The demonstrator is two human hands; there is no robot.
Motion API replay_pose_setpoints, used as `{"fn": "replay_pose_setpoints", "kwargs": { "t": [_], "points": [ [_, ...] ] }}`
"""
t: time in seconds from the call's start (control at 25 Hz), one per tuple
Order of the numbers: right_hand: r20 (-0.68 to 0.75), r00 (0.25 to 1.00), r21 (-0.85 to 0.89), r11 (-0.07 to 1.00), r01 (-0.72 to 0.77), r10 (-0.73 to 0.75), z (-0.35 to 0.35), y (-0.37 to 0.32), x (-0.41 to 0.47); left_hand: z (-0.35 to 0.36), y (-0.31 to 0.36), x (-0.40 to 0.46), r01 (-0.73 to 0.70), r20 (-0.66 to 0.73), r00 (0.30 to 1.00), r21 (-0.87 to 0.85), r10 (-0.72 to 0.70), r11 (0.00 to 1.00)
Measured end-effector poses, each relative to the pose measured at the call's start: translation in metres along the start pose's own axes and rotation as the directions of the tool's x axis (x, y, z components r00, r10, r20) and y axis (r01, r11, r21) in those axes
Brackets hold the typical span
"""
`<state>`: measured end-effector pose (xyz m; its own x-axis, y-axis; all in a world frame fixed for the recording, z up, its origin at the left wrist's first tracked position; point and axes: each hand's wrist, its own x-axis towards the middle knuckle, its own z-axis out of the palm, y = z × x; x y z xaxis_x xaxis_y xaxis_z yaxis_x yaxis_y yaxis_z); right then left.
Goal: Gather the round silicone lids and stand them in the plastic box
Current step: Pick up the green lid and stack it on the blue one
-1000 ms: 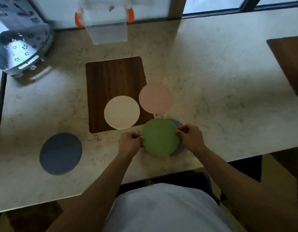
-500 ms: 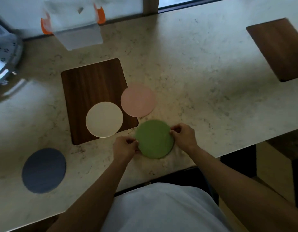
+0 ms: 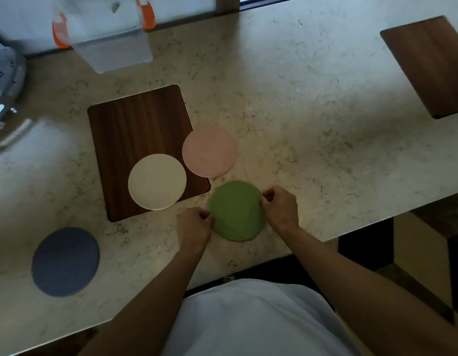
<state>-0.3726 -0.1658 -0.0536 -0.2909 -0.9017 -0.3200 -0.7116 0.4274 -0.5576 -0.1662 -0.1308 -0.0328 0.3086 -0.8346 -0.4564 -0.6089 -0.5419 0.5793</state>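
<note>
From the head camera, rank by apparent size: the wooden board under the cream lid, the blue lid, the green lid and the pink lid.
1. Wooden board, clearly largest.
2. Blue lid, though wide-angle stretch near the edge may inflate it.
3. Green lid and pink lid: look alike, so no ranking.

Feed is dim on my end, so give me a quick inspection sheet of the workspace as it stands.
Surface: pale stone counter, two wooden boards.
Job's things: green lid near front edge; cream lid on board; pink lid overlapping board's corner; blue lid far left; plastic box at back, no lids inside.
Clutter: perforated metal item, left edge.
Grippers: left hand and right hand, fingers pinching the green lid's opposite edges.
Cables: nothing seen.
Surroundings: window behind.
</note>
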Motion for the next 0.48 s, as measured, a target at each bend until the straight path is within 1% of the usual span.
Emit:
{"fn": "replay_pose_setpoints", "kwargs": {
  "t": [0.16, 0.36, 0.48],
  "points": [
    [0.003, 1.000, -0.014, 1.000, -0.026, 0.026, -0.0014, 0.0003, 0.0000, 0.0038, 0.0024, -0.0024, 0.006, -0.026, 1.000, 0.036, -0.005, 0.999],
    [0.024, 0.999, -0.029, 0.999, -0.044, 0.045, -0.0033, -0.0012, -0.0009, 0.0066, 0.0015, -0.0021, 0.037, -0.042, 0.998, 0.033, -0.036, 0.999],
    [0.015, 0.999, -0.073, 0.997, -0.032, 0.033, -0.0028, -0.0002, -0.0049, 0.0095, -0.0002, -0.0030, 0.024, -0.044, 0.999, 0.043, -0.022, 0.999]
  ]
}}
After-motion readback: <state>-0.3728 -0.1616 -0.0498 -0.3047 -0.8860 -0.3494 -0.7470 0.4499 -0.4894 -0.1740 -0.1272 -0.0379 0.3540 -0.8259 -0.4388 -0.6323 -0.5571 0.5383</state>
